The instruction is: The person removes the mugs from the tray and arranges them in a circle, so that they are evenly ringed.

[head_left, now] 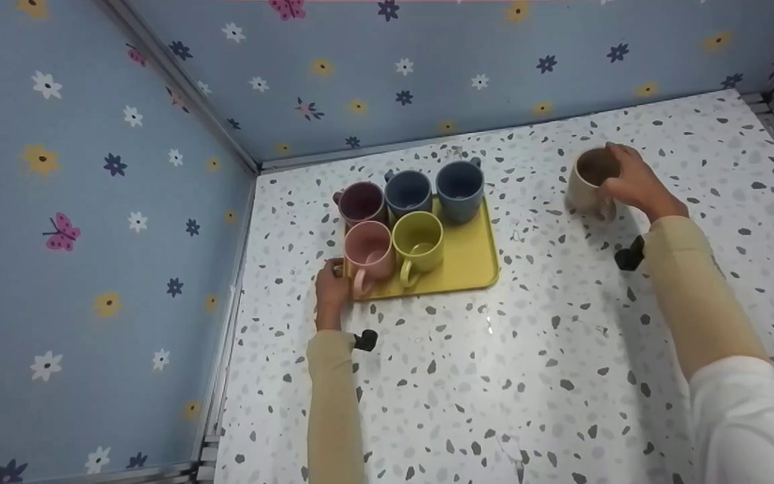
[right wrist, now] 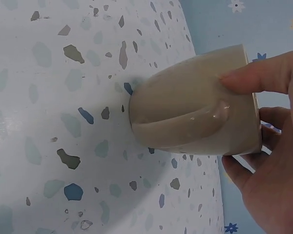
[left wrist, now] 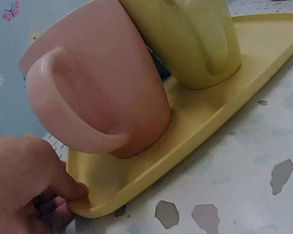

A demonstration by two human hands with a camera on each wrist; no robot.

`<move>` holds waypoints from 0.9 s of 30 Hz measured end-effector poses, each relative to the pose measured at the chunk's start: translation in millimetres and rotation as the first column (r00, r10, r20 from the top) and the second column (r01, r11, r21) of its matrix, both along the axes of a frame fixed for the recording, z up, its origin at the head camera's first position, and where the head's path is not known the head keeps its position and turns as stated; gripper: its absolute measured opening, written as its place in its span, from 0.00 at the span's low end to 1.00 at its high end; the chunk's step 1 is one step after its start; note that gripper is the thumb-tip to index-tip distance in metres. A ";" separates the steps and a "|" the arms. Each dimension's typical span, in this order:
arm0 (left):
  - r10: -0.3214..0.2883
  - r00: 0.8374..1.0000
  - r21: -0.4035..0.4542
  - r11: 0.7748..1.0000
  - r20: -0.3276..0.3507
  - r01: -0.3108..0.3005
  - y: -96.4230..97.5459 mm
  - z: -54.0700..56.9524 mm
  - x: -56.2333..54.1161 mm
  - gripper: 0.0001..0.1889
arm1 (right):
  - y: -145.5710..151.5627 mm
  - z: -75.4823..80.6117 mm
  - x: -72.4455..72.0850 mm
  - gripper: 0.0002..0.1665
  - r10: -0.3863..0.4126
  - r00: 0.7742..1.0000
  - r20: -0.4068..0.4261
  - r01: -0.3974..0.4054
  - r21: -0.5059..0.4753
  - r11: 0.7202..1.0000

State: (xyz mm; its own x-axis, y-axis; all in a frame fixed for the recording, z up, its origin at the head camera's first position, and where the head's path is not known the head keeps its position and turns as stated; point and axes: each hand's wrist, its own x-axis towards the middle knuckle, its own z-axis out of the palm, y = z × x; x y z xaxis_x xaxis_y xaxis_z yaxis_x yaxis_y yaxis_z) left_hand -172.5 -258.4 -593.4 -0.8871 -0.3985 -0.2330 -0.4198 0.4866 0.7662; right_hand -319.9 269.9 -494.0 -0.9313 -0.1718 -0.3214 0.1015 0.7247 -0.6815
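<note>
My right hand [head_left: 635, 181] grips a beige mug [head_left: 582, 195] near its rim, at the right of the table. In the right wrist view the thumb presses the mug's outer wall beside the handle, with the other fingers at the rim and far side. My left hand [head_left: 333, 289] pinches the near left corner of a yellow tray [head_left: 474, 259], thumb over the edge. Upright on the tray stand a pink mug [head_left: 379, 267], a yellow mug [head_left: 427, 259], a maroon mug [head_left: 362, 202] and two blue mugs, one in the middle [head_left: 408, 193], another at right [head_left: 459, 195].
The speckled white table [head_left: 441, 390] meets a flower-patterned blue wall [head_left: 427, 74] at the back and another wall panel [head_left: 91, 235] on the left. Metal strips run along both edges. The tray's near right part shows bare yellow surface.
</note>
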 end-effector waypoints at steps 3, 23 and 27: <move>0.004 1.000 -0.010 1.000 0.000 -0.004 0.8 0.6 0.2 0.22 | -0.2 1.5 -1.7 0.59 0.003 1.000 0.000 -0.003 0.003 1.000; 0.002 0.999 -0.032 0.999 -0.035 -0.003 1.2 0.1 1.2 0.22 | -5.0 0.0 -5.0 0.52 0.027 0.992 -0.121 -0.019 0.060 0.998; 0.004 1.000 -0.028 1.000 -0.029 -0.005 1.7 1.3 1.2 0.22 | -5.9 -1.7 -4.7 0.51 0.026 0.991 -0.134 -0.016 0.075 0.997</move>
